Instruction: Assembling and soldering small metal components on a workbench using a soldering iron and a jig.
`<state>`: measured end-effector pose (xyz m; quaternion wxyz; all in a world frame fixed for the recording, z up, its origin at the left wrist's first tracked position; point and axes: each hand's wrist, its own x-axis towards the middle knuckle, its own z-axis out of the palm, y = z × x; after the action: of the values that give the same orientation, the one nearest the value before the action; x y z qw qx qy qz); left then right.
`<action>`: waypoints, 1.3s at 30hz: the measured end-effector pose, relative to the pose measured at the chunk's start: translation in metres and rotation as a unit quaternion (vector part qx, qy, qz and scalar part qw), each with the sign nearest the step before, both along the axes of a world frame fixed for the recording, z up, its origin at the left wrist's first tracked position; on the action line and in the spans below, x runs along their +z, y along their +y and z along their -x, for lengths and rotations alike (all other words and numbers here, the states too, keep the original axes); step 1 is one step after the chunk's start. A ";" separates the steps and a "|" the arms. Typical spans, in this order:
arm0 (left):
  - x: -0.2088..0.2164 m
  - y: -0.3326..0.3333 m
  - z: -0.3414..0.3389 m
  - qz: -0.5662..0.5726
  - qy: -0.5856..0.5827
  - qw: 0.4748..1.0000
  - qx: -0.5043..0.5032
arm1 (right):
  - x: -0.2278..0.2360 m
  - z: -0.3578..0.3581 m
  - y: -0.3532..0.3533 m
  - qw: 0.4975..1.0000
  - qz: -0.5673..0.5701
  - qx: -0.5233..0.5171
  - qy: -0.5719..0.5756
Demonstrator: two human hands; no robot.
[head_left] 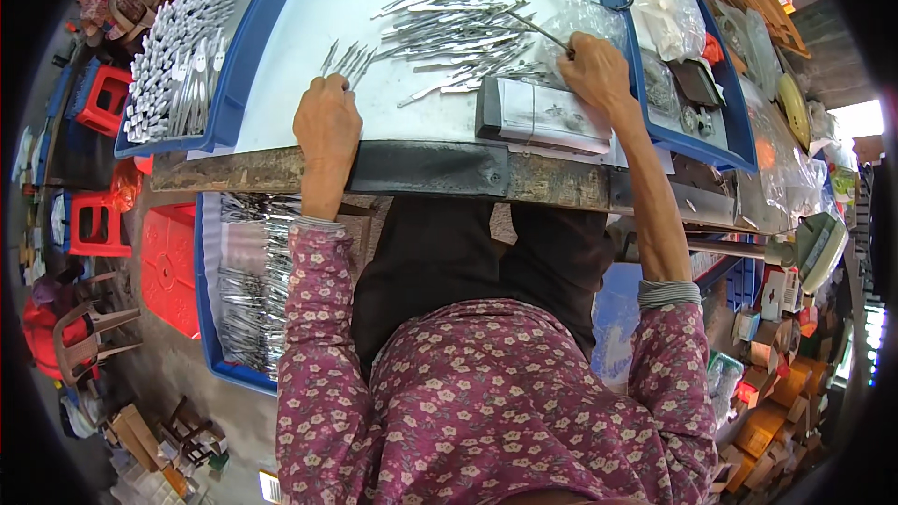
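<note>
My left hand [327, 122] is closed around a small fan of slim silver metal pieces [351, 64], whose ends stick out past the fingers above the white table top. My right hand [597, 70] grips a thin dark rod [543, 30] that slants up and left, its far end over a loose pile of slim metal pieces [458, 33]. Below that hand lies a dark block with a white top [552, 117], tied round with a thin band; its right end is partly hidden by my wrist.
A blue tray [238, 84] of neatly stacked metal pieces stands at the left. Another blue tray [739, 131] at the right holds plastic bags and small parts. Lower left, a blue crate [210, 318] is full of metal pieces. Red stools [98, 224] stand farther left.
</note>
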<state>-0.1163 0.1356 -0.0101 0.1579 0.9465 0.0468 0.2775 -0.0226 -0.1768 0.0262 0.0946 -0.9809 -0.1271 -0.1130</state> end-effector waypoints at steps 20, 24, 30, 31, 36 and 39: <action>0.006 -0.015 -0.034 0.069 0.014 0.990 -0.121 | 0.017 0.013 -0.010 0.995 -0.085 -0.030 -0.034; -0.004 -0.035 -0.047 0.034 -0.025 0.990 -0.133 | 0.018 0.013 -0.012 0.986 -0.148 -0.038 0.062; -0.011 -0.041 -0.056 0.013 -0.006 0.994 -0.112 | 0.016 0.012 -0.022 0.966 -0.254 -0.023 0.049; -0.010 -0.040 -0.054 0.019 -0.009 0.993 -0.120 | 0.016 0.013 -0.019 0.956 -0.289 -0.017 0.038; -0.003 -0.040 -0.046 0.014 -0.031 0.992 -0.124 | 0.023 0.021 -0.019 0.891 -0.448 -0.015 0.073; 0.005 -0.044 -0.034 0.051 -0.056 0.990 -0.119 | 0.028 0.027 -0.018 0.853 -0.512 -0.004 0.103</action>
<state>-0.0818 0.0912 -0.0052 0.2407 0.9188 -0.0609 0.3070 -0.0495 -0.1953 0.0547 0.5958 -0.8000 -0.0373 -0.0606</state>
